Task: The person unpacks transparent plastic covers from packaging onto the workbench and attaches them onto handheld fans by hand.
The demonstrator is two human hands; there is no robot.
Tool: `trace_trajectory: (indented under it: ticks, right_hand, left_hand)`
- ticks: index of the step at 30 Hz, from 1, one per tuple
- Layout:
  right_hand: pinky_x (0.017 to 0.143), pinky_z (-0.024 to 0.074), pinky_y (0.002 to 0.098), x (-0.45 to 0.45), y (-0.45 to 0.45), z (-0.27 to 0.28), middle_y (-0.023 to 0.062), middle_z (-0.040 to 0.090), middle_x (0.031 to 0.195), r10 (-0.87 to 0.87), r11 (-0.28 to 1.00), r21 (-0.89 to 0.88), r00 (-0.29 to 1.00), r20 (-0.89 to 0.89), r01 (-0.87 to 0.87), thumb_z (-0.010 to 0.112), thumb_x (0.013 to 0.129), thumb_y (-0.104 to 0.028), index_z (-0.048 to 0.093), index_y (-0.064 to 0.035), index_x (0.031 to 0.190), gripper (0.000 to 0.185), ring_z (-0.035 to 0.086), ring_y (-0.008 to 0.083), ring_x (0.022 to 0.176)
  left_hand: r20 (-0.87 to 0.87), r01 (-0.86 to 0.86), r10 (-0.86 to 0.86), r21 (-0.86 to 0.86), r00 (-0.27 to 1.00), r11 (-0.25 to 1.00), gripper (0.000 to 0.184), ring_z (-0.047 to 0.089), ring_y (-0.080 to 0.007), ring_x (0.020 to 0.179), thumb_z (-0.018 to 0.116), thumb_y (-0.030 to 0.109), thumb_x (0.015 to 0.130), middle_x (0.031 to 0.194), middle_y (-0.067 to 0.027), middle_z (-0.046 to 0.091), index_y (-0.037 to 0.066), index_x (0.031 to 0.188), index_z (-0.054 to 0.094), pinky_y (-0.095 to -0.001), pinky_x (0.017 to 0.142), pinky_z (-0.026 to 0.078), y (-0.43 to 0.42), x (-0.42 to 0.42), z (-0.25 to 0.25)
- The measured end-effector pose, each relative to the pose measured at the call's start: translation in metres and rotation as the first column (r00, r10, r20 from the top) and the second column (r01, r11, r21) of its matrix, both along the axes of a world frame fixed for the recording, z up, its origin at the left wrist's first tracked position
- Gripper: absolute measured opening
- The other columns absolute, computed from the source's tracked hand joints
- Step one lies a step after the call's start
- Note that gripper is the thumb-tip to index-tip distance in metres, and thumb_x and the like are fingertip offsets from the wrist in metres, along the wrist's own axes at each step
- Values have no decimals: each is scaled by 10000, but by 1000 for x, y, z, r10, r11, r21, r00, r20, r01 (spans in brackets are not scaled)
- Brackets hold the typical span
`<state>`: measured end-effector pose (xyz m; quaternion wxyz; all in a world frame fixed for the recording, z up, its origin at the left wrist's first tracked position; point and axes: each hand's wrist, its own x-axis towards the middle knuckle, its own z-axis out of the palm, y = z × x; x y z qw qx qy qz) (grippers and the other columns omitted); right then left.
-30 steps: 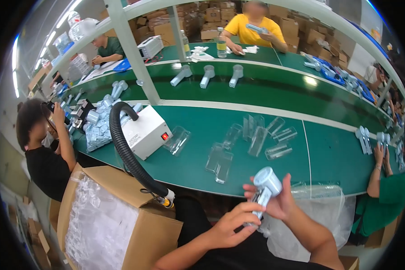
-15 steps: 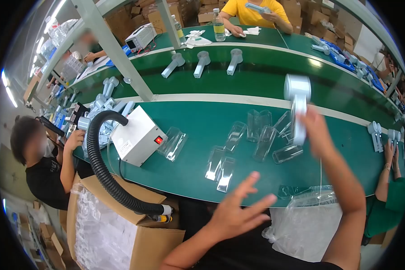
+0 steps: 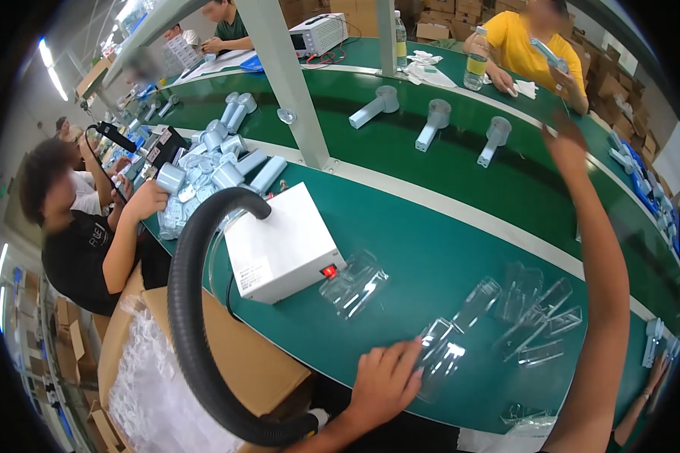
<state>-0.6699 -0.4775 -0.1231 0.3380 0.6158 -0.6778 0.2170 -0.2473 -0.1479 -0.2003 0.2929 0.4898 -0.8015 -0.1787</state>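
Note:
My left hand (image 3: 387, 383) reaches over the near part of the green table, its fingers extended and touching the edge of a clear plastic shell (image 3: 444, 366). A second clear shell (image 3: 472, 303) lies just beyond. My right hand (image 3: 567, 145) is stretched far forward over the green belt. Its fingers are dark and smeared, so what they hold, if anything, does not show. The nearest light-blue handheld device (image 3: 494, 141) lies on the belt to its left. Two more devices, one in the middle (image 3: 433, 124) and one further left (image 3: 374, 106), lie in the same row.
A white box (image 3: 283, 245) with a red switch and black hose (image 3: 189, 317) stands left. Several clear shells (image 3: 533, 313) lie to the right. Behind the box is a pile of light-blue parts (image 3: 204, 170). An open carton (image 3: 227, 340) is below. Co-workers sit around.
My view has turned left. My right hand has moved forward over the belt, and the light-blue device it held is out of sight. My left hand has come down onto the clear shells.

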Motion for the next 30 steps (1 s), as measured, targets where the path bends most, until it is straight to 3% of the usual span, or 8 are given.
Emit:
trace_trajectory:
  ticks: [4,9,14,18,21,23,26,30]
  right_hand:
    - [934,477,452,204,-91,19,183,622,1211,254,768,398,809,530,-502,478,903,-483,483,-249,1362,515,600,380,1094]
    - [1033,411,475,339,-170,-59,157,546,1351,183,706,432,734,654,-561,348,932,-627,485,-266,1383,594,534,353,1221]
    - [864,524,459,337,-168,-83,146,675,1088,114,763,498,845,523,-411,638,849,-352,645,-147,1116,337,646,343,1014]
    - [552,587,350,294,-84,-7,95,638,971,-88,635,192,177,980,-748,694,775,-147,545,-115,1165,418,662,225,836]
    - [550,578,351,265,8,45,118,608,1025,6,573,77,98,995,-816,726,792,-193,372,-122,1352,666,643,214,807]
    - [678,540,329,252,96,74,118,606,1101,69,564,-41,-2,998,-825,697,858,-240,306,-143,1449,715,619,178,955]
    - [763,513,303,240,210,80,128,629,1096,235,576,-251,-136,962,-778,697,861,-246,244,-99,1490,789,619,175,933]
    - [749,498,275,239,331,53,53,597,909,51,509,-313,-335,941,-802,741,746,-265,423,3,1360,742,586,127,811]
  left_hand:
    - [2,63,-63,-24,998,998,635,517,-229,870,659,61,694,1151,-82,560,273,1291,613,-346,728,402,-2,5,-5]
    - [-31,26,-24,70,999,997,525,533,-247,914,708,184,730,1120,-89,545,257,1244,627,-372,724,406,-1,5,2]
    - [-10,17,-16,57,1000,998,364,538,-251,911,734,268,796,1080,-91,547,195,1143,652,-372,716,414,1,5,-6]
    - [-59,-43,37,-101,998,994,571,528,-317,893,690,175,831,1064,-139,559,-9,1332,486,-412,790,434,2,3,-10]
    - [-293,-37,-8,-148,956,988,582,530,-353,926,619,108,876,1125,-192,551,-42,1391,394,-429,843,440,5,10,-17]
    - [-512,29,-51,-51,857,998,574,547,-322,975,569,90,923,1179,-199,547,-46,1430,337,-402,873,456,24,23,-6]
    - [-906,375,30,205,423,904,534,546,-221,1080,444,160,1024,1240,-141,520,24,1499,242,-340,871,493,74,37,1]
    - [-866,835,500,279,6,474,504,600,-266,1042,401,298,1036,1187,-134,541,81,1477,290,-377,771,529,116,64,-14]
